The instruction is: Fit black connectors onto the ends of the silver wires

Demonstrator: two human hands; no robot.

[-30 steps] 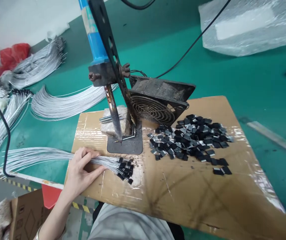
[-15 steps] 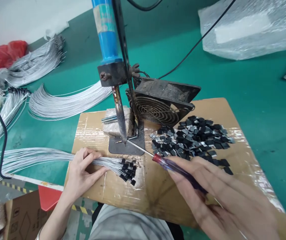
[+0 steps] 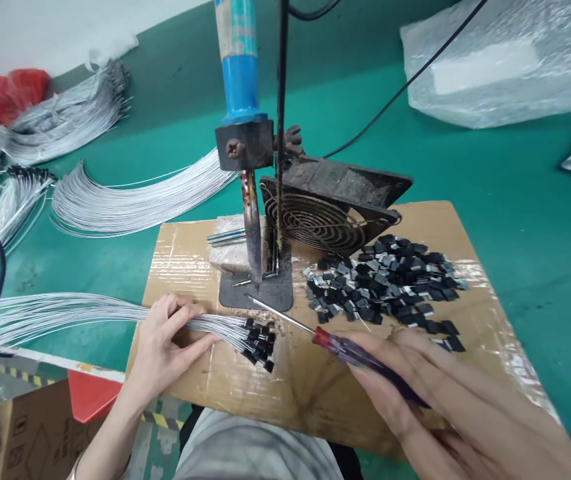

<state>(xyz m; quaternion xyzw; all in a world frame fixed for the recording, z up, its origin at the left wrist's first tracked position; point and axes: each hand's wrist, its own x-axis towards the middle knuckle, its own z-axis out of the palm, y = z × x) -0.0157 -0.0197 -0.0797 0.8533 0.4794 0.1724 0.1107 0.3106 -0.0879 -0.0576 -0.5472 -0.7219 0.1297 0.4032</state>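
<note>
My left hand (image 3: 162, 347) pinches a bundle of thin grey wires (image 3: 75, 311) whose ends carry small black connectors (image 3: 260, 341) lying on the cardboard sheet (image 3: 315, 380). My right hand (image 3: 445, 400) grips a screwdriver (image 3: 345, 347) with a red and dark handle. Its thin shaft points up-left, tip near the dark metal base plate (image 3: 258, 293) under the soldering iron (image 3: 245, 133), which hangs tip-down in a stand. A pile of small black parts (image 3: 390, 280) lies just right of the plate.
An old black fan (image 3: 325, 207) stands behind the iron on the cardboard. More grey wire bundles (image 3: 130, 200) fan out over the green table at left. A clear plastic bag (image 3: 505, 60) lies at the back right. A cardboard box (image 3: 30, 433) sits below the table edge.
My right hand came into view from the lower right with the screwdriver, its tip reaching the iron's base, then drew back slightly. My left hand stayed on the wire bundle.
</note>
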